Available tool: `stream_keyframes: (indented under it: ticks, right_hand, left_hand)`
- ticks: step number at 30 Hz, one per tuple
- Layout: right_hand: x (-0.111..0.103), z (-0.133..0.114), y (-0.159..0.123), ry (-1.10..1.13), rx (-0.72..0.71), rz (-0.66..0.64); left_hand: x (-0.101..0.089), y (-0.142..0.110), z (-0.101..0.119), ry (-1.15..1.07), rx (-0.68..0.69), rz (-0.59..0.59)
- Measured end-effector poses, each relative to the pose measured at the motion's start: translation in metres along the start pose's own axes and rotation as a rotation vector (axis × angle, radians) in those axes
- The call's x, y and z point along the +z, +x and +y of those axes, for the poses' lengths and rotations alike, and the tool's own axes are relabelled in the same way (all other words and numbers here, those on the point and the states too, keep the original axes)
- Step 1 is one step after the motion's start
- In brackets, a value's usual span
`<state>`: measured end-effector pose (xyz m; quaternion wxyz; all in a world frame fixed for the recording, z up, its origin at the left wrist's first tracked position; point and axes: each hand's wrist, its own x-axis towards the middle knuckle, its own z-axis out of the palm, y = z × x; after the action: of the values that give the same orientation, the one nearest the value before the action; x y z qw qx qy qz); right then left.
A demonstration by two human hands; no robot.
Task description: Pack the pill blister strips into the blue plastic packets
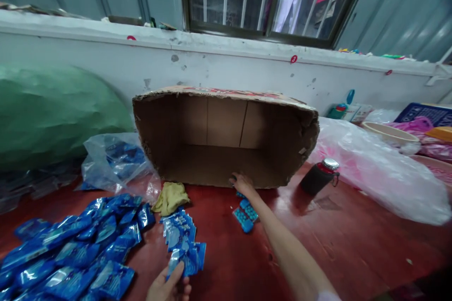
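Note:
My left hand (172,284) is closed, thumb on top, around several shiny blue packets (189,257) at the bottom centre. Just beyond it, an overlapping row of similar packets (178,225) runs toward a crumpled yellow cloth (171,198). My right hand (243,181) reaches to the lower front edge of a cardboard box (226,162) lying with its open side toward me. Its fingers look bent together; what they hold, if anything, is too small to make out. Close below that hand, small clear packs with blue round pieces (246,215) lie on the red table (219,244).
A large heap of blue packets (77,249) covers the left side. Behind it are a clear bag of blue packets (120,157) and a big green sack (56,113). Right of the box stand a dark bottle (319,176) and a large translucent plastic bag (381,169).

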<state>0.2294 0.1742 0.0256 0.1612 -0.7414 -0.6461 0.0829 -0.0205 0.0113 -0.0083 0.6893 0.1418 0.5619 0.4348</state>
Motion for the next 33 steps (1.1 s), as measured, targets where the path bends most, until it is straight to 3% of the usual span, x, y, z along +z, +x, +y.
stream_keyframes:
  ticks: [7, 12, 20, 23, 27, 33]
  right_hand:
    - [0.035, -0.025, -0.067, -0.070, -0.170, -0.069]
    - [0.037, -0.035, -0.092, -0.027, -0.229, -0.024]
    - [0.031, -0.041, -0.120, 0.100, -0.237, 0.070]
    - [0.021, -0.047, -0.142, 0.395, -0.168, 0.071]
    - [0.010, -0.061, -0.172, 0.917, -0.093, -0.074]
    - [0.011, -0.072, -0.187, 1.013, -0.041, -0.148]
  left_hand:
    - [0.011, -0.018, 0.005, -0.161, -0.079, 0.033]
    - [0.009, -0.027, 0.003, -0.237, -0.138, 0.032]
    - [0.007, -0.020, -0.005, -0.204, -0.030, 0.062]
    - [0.007, -0.018, -0.007, -0.191, 0.001, 0.065]
    - [0.009, -0.020, -0.007, -0.179, 0.041, 0.033]
    - [0.009, -0.022, -0.008, -0.140, 0.085, -0.034]
